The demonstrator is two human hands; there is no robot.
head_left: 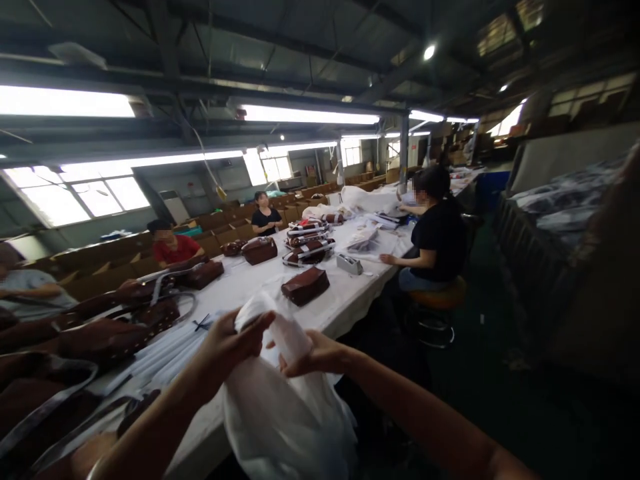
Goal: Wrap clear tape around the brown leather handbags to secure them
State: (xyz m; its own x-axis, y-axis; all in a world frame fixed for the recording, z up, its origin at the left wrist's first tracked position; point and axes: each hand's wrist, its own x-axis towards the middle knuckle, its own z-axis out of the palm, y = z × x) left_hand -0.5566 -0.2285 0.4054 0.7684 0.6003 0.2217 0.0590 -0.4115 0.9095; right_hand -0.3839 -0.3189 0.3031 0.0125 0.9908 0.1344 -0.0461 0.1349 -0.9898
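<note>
A bunched, thin white sheet (290,413) hangs in front of me, its upper part gathered between my hands. Whether it is a bag or a flat piece, I cannot tell. My left hand (243,343) grips the gathered top, thumb and fingers closed on it. From the other side, my right hand (313,355) has its fingers round a fold. Just beyond my hands, a brown handbag (305,286) lies on the white-covered table (235,277). Left of my left hand is a fanned row of white strips (170,350).
Brown bags (90,340) crowd the table's left side, and stacked wrapped bags (309,243) stand farther back. A grey tape dispenser (349,264) is near the right edge. A co-worker (435,227) sits at right on a stool (440,297); other people are across the table. Another hand (93,453) shows lower left.
</note>
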